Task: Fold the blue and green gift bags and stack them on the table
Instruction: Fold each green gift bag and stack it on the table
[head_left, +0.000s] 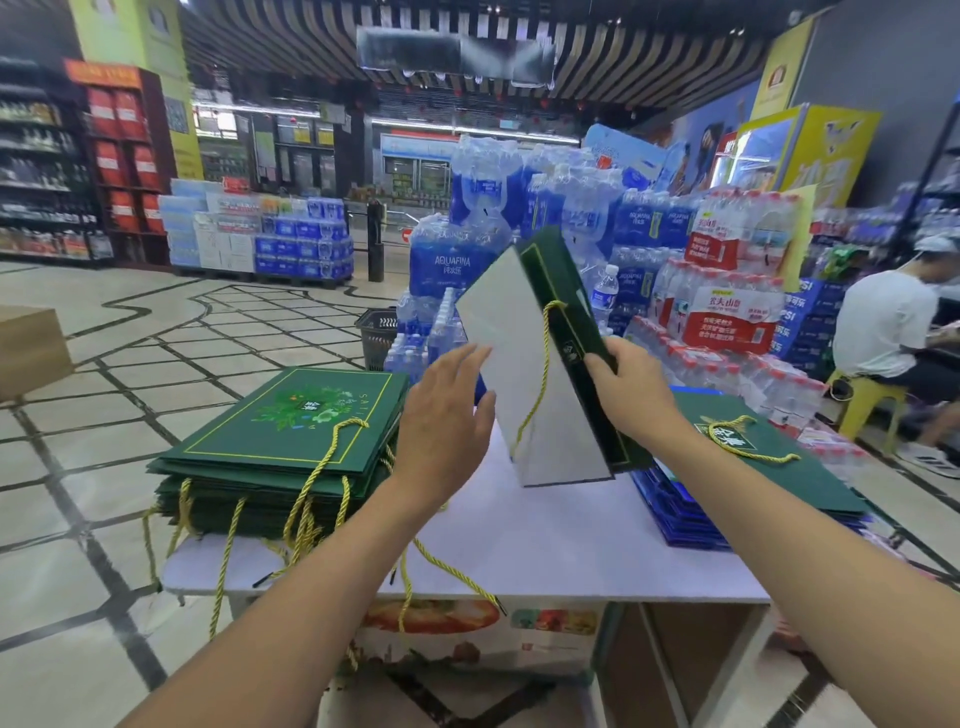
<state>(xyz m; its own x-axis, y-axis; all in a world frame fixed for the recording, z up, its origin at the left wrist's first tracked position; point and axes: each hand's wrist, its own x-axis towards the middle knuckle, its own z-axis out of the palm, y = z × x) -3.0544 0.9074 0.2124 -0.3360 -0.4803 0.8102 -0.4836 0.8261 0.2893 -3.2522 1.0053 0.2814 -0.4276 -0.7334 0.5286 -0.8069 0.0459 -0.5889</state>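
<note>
Left hand: I see my left hand (444, 415) open, fingers straight and slightly spread, palm facing the bag's white panel. The fingertips reach the panel's near edge; I cannot tell whether they press on it.
Left arm: bare forearm rising from the lower left, crossing in front of the table edge.
Right hand: my right hand (631, 395) grips the dark green side of the bag, fingers curled over its edge, thumb side toward me.
Right arm: bare forearm coming in from the lower right, covering part of the right-hand pile.
Task item: the green gift bag (519, 332) is held upright and tilted over the middle of the table (545, 535), partly opened so its white inside shows; its lower corner is at or just above the tabletop.
Handle: a gold cord handle (543, 374) hangs down across the white panel.
Left pile: a stack of flat green bags (291, 415) lies on the table's left end, cords trailing over the edge.
Right pile: a flat green bag (753, 457) lies on top of blue bags (680, 514) at the right end.
Obstructions: bottled-water packs (483, 218) rise just behind the table, with a black basket (376, 332) beside them.
Bystander: a seated person (883, 327) on a yellow stool (857, 395), well apart to the right.
</note>
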